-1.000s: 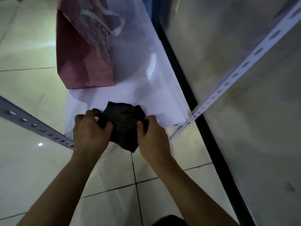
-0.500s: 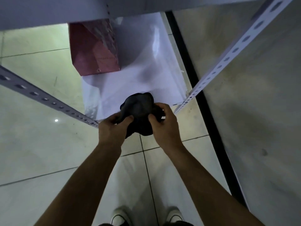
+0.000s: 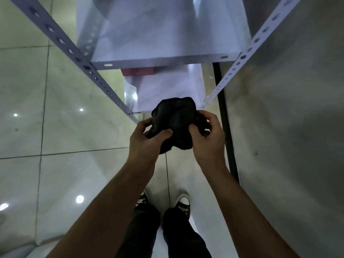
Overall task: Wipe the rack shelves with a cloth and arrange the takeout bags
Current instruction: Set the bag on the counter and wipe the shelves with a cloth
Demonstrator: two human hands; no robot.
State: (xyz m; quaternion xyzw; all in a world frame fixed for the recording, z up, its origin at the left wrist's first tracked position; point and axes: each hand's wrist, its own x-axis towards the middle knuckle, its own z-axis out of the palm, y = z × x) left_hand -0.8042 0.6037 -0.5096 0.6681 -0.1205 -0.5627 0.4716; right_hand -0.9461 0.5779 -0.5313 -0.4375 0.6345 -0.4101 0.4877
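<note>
Between our two hands, in front of the rack and above the floor, we hold a bunched black cloth (image 3: 176, 121). Our left hand (image 3: 144, 140) pinches its lower left folds with thumb and curled fingers; our right hand (image 3: 209, 141) has its grip clamped on the right side, fingers wrapped over the top. Just beyond the cloth lies the lower shelf (image 3: 167, 90), white, with a red takeout bag (image 3: 137, 71) standing at its far end, mostly hidden under the upper shelf (image 3: 167, 43). Perforated uprights (image 3: 78, 56) slant at either side. Below us we see our dark trousers and sneakers (image 3: 183, 202) on the glossy tiled floor (image 3: 55, 146).
</note>
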